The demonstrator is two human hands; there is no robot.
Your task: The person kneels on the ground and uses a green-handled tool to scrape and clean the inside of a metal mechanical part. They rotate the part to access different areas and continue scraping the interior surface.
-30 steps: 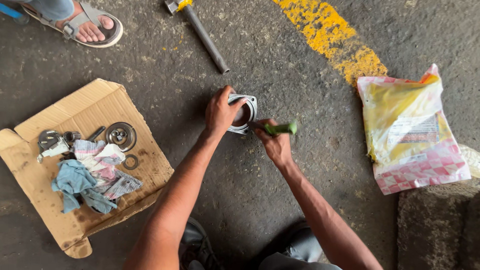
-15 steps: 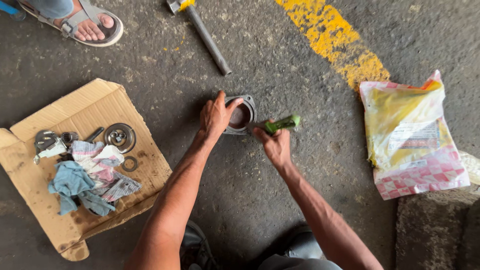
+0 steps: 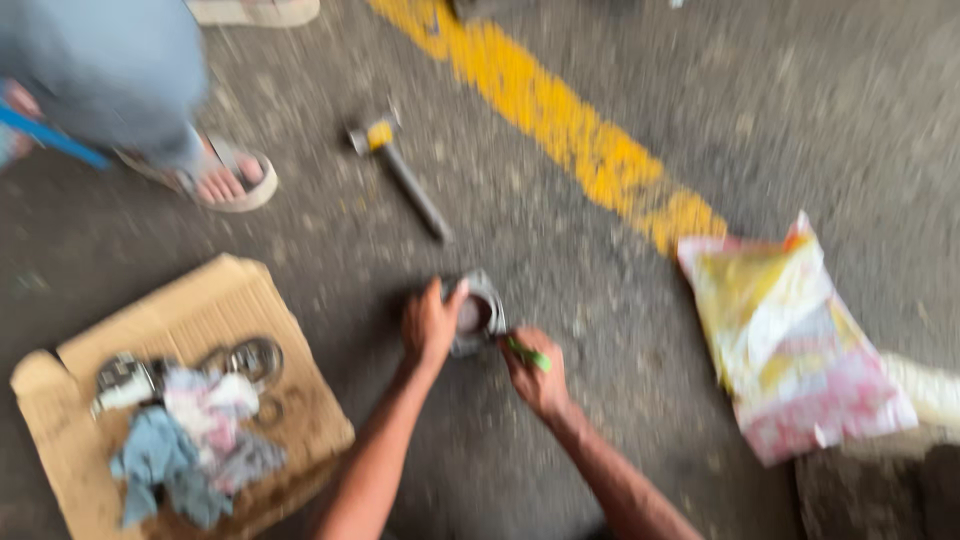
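Pretty blurry head view: the left hand (image 3: 430, 325) grips a round metal housing (image 3: 478, 312) sitting on the concrete floor (image 3: 800, 120), and the right hand (image 3: 535, 375) has its fingers wrapped around a green-handled tool (image 3: 528, 355) just beside it. A cardboard sheet (image 3: 215, 300) holds rags (image 3: 190, 440) and metal rings (image 3: 250, 358); a hammer (image 3: 400, 180) and plastic bag (image 3: 790, 340) lie nearby.

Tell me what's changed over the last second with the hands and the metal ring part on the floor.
Mostly the view: the camera tipped up and blurred, so more floor ahead shows, with another person's sandalled foot. The left hand still grips the ring-shaped metal part, and the right hand still holds the green-handled tool against it. The hammer, cardboard with rags and the yellow bag lie as before.
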